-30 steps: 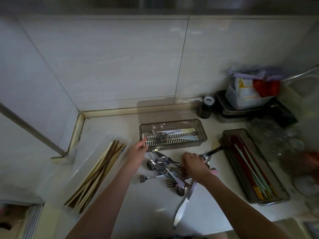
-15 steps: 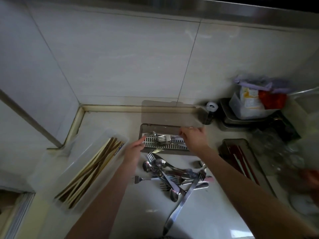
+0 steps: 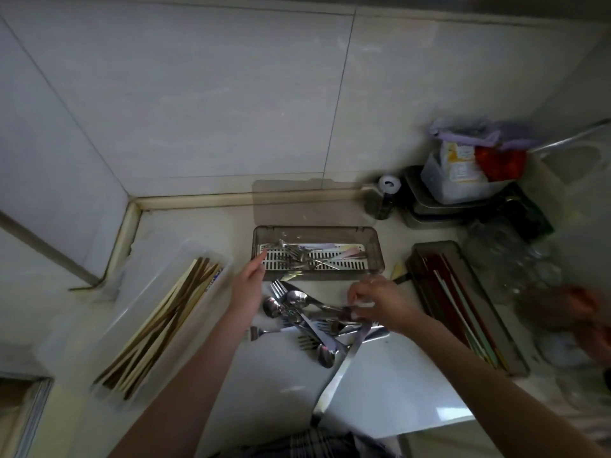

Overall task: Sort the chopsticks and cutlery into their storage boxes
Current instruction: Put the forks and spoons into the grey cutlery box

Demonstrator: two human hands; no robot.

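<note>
counter (image 3: 205,375) holds cutlery pile (image 3: 314,320) between chopstick boxes (image 3: 158,322)

Head view looks steeply down at countertop (image 3: 185,408).

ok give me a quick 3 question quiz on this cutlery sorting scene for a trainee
1. True or false: the smoky box with the slotted tray already holds some forks.
2. Which box holds the brown wooden chopsticks? A) the clear box on the left B) the dark box on the right C) the slotted box in the middle
3. Fill in: the right hand is reaching into the loose ____ on the counter, while the left hand touches the slotted box's near left corner.

Key: 1 true; 2 A; 3 cutlery pile
</note>
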